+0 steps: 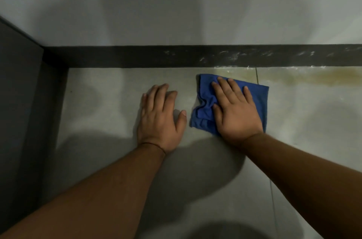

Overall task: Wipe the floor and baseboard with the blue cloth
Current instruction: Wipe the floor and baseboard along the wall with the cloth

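Observation:
A blue cloth [205,101] lies crumpled on the grey tiled floor [101,105], a little in front of the dark baseboard [137,55]. My right hand [235,109] presses flat on top of the cloth with its fingers spread. Just left of the cloth, my left hand [160,119] rests palm down on the bare floor and holds nothing. White smears mark the baseboard's right half. A brownish stain [317,78] runs along the floor to the right of the cloth, near the baseboard.
A dark panel [21,90] stands along the left side and meets the baseboard in the corner. A pale wall [176,4] rises above the baseboard. A tile joint [257,75] runs from the baseboard toward me, right of the cloth.

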Demonstrator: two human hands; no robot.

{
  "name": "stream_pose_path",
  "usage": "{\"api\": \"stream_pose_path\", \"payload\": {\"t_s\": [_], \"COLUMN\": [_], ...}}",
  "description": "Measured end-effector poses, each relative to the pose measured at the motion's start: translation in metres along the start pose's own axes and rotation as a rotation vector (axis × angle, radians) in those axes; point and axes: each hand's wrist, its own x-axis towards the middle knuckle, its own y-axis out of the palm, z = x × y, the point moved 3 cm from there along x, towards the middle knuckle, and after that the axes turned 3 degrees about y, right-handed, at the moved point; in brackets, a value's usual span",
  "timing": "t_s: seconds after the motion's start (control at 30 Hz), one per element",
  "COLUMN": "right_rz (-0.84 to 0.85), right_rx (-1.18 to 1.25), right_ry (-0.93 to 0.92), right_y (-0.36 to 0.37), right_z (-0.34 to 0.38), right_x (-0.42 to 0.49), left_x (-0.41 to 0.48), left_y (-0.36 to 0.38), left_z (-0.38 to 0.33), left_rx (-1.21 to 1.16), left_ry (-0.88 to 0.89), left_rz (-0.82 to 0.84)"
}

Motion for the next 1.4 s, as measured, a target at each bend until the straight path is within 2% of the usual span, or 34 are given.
{"api": "stream_pose_path", "payload": {"t_s": [0.13,0.23,0.33,0.47,0.6,0.73,0.9,1.0,1.13,1.3,1.4], "right_rz": [-0.010,0.006,0.019,0.033,-0.022,-0.003,-0.061,-0.037,-0.058,-0.073,-0.055], "right_rx": [0.034,-0.008,-0.022,0.004,0.016,0.048,0.060,0.048,0.043,0.022,0.020], "right_ry": [0.063,-0.027,-0.133,-0.157,-0.083,0.030,-0.129,-0.194,-0.019,0.227,0.157], "right_y": [-0.004,0.000,0.001,-0.002,-0.009,-0.012,-0.010,-0.012,-0.014,-0.013,-0.013], "right_z": [0.032,0.040,0.024,-0.014,-0.033,-0.023,-0.034,-0.053,-0.070,-0.058,-0.055], "right_x": [0.035,0.030,0.002,-0.020,-0.003,0.025,-0.015,-0.027,-0.026,0.015,0.014], "left_x": [0.000,0.000,0.001,0.001,0.004,0.024,0.028,0.028,0.028,0.027,0.027], "left_y": [0.002,0.003,0.002,0.002,0.000,0.010,0.018,0.019,0.021,0.021,0.021], "left_z": [0.000,0.001,0.000,-0.001,-0.011,-0.057,-0.062,-0.056,-0.058,-0.059,-0.059], "left_rx": [0.019,0.039,0.048,0.054,0.082,0.071,0.047,0.077,0.075,0.102,0.093], "left_ry": [0.009,0.010,0.003,-0.012,0.013,0.121,0.158,0.173,0.179,0.171,0.174], "left_rz": [-0.014,-0.002,0.015,0.049,0.025,0.033,0.065,0.066,0.070,0.080,0.076]}}
